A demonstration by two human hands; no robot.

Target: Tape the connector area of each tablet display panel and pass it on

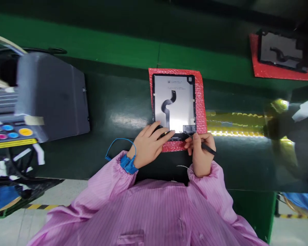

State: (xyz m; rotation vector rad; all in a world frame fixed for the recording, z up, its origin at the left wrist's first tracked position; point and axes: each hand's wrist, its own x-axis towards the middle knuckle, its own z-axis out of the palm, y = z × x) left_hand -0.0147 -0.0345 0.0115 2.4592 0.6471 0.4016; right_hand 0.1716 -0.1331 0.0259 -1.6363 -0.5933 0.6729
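A tablet panel [178, 99], silver-backed with a black flex cable curling down its middle, lies face down on a red bubble-wrap sheet [201, 102] on the dark green bench. My left hand [150, 145] rests flat on the panel's near left corner, fingers stretched out. It wears a blue wrist strap [128, 164] with a coiled blue cord. My right hand [201, 152] is closed on a thin black tool [207, 148], its tip touching the panel's near right corner.
A grey machine [50, 95] with coloured buttons [9, 131] stands at the left. A second panel on a red sheet [281, 54] lies at the back right. A yellow-striped strip [233, 123] runs to the right, beside a blurred dark object [287, 126].
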